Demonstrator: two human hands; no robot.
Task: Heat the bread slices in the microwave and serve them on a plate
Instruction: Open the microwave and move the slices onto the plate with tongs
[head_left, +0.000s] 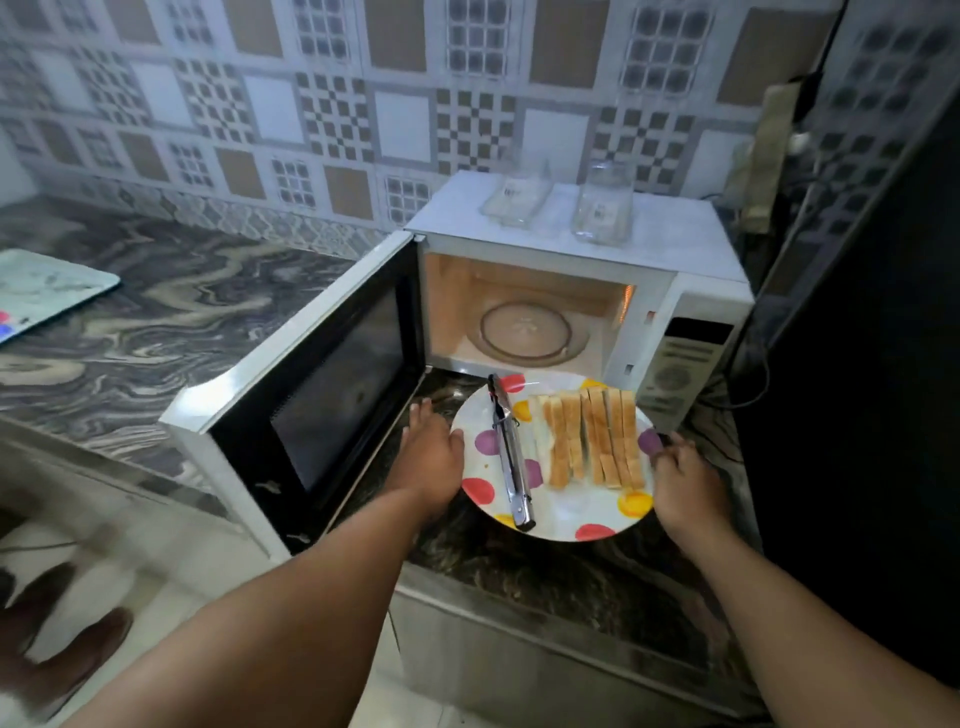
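Polka-dot plate (558, 514) w/ bread slices (592, 441) betw. hands: left hand (431, 457) flat at rim, right hand (685, 478) curled on rim; microwave (524, 322) cavity straight ahead.

The bread slices (589, 439) stand on edge in a tight row, crusts up, on the right half of a white plate (571, 512) with coloured dots. The plate sits at the counter's front edge, just before the microwave (571, 291). The white microwave stands against the tiled wall, its door swung fully open leftward, glass turntable bare inside.
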